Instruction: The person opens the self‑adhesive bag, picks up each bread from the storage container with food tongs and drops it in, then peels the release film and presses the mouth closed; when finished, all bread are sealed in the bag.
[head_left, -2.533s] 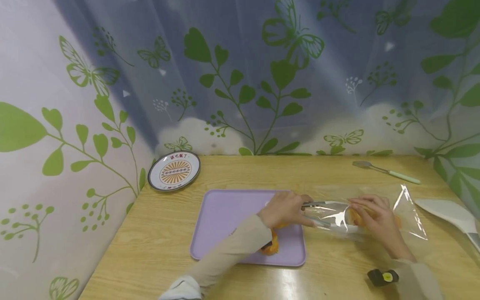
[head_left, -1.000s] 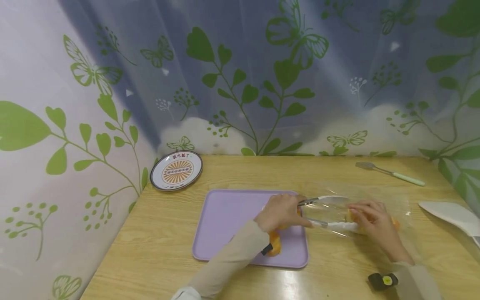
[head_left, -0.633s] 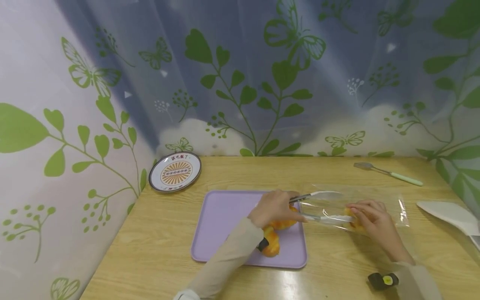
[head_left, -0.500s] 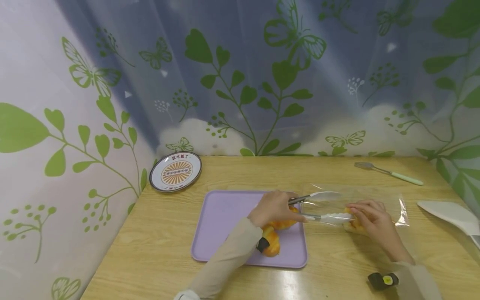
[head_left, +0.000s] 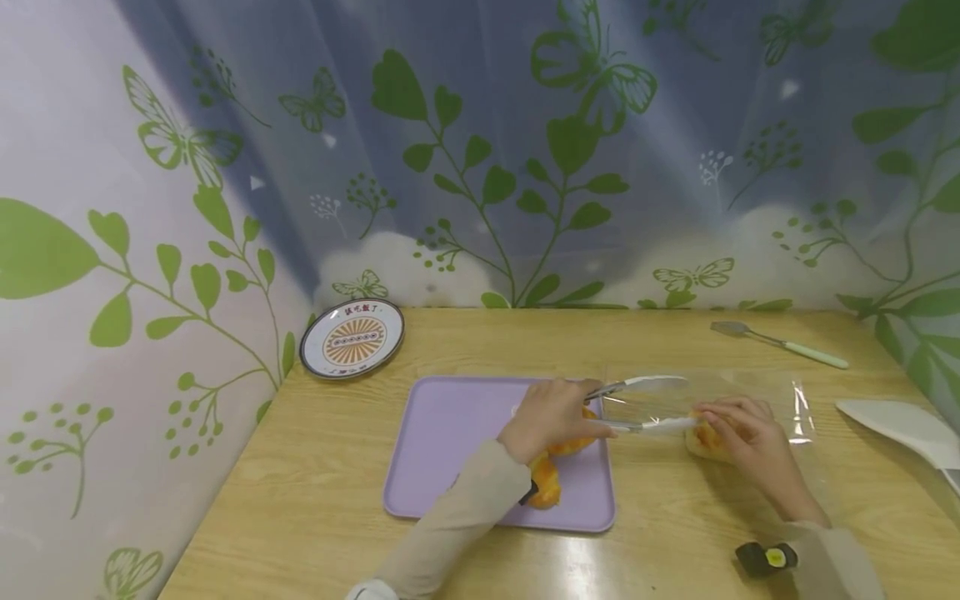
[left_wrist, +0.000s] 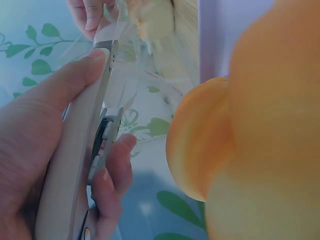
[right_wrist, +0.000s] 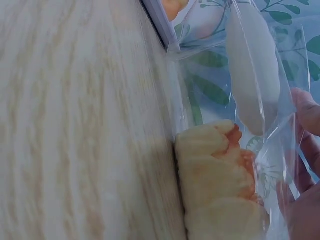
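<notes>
My left hand grips a pair of metal tongs with white tips. The tongs stand spread, their white tips within a clear plastic bag. The right hand pinches the bag's film between thumb and fingers. A golden bread roll lies inside the bag, just under that hand and close to the lower tong tip. Beneath the left hand, two orange-brown bread pieces rest on a lilac tray: one near bread and one farther bread, partly hidden by the hand.
A round patterned plate sits at the back left. At the back right lies a small utensil with a pale green handle. A white spatula-like tool lies at the right edge of the wooden table. A leaf-print curtain rises behind.
The left hand has drawn back slightly left with the tongs. The roll in the bag now shows left of the right hand, nearer the tray, while the right hand stays almost in place.
</notes>
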